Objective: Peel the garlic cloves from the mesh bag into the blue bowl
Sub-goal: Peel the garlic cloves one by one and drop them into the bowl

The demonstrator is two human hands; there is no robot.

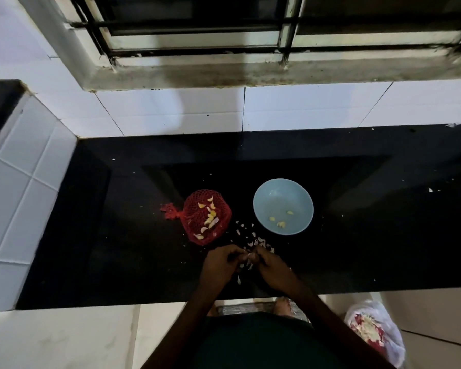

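Note:
A red mesh bag [206, 217] lies on the black counter [133, 222] with several unpeeled garlic cloves [210, 216] on it. To its right stands the blue bowl [283, 206], holding a few peeled yellow cloves [280, 224]. Near the counter's front edge my left hand [221, 265] and my right hand [270, 267] meet fingertip to fingertip, both pinching one garlic clove [248, 258]; pale skin hangs from it. Loose white peels [253, 239] lie scattered between my hands and the bowl.
White tiled wall and a barred window sill rise behind the counter. A tiled ledge stands at the left. On the floor at lower right sits a plastic bag [375, 331] with red and white contents. White flecks dot the counter's right side.

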